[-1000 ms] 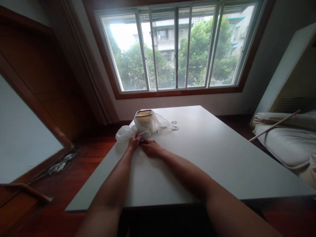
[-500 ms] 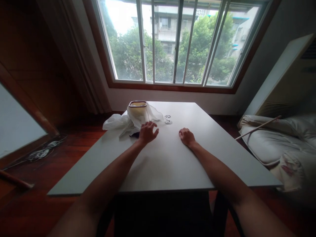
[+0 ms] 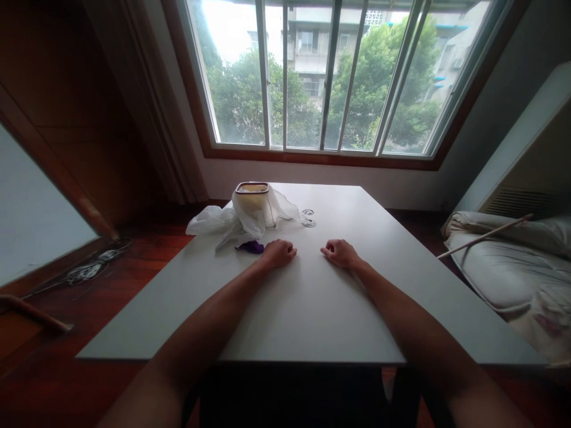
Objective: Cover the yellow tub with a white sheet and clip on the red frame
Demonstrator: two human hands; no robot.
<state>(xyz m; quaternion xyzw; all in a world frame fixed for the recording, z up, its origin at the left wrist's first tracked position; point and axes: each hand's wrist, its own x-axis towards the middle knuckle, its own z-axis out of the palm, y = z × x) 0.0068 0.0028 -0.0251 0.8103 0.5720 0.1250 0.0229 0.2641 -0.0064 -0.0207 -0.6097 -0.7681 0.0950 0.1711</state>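
Observation:
My left hand [image 3: 280, 254] rests on the white table [image 3: 307, 315] with its fingers curled into a fist; nothing shows in it. Just left of it lies a small crumpled purple thing [image 3: 251, 246], perhaps cloth, partly behind the wrist. My right hand [image 3: 339, 253] is also curled closed on the tabletop, a short gap away, and I see nothing in it. Beyond the left hand stands a yellowish container with a brown rim [image 3: 252, 191], draped in a sheer white bag or cloth [image 3: 243, 223].
Thin dark loops [image 3: 308, 222] lie near the sheer material. A window [image 3: 330, 89] is behind the table. To the right are a pale padded cushion [image 3: 486, 255] and a stick [image 3: 486, 235]. Coiled cables [image 3: 91, 267] lie on the floor at left.
My left hand has come down and nearer on the table, and its spread fingers have curled closed. More of the purple thing shows. The right hand stays closed, turned slightly inward.

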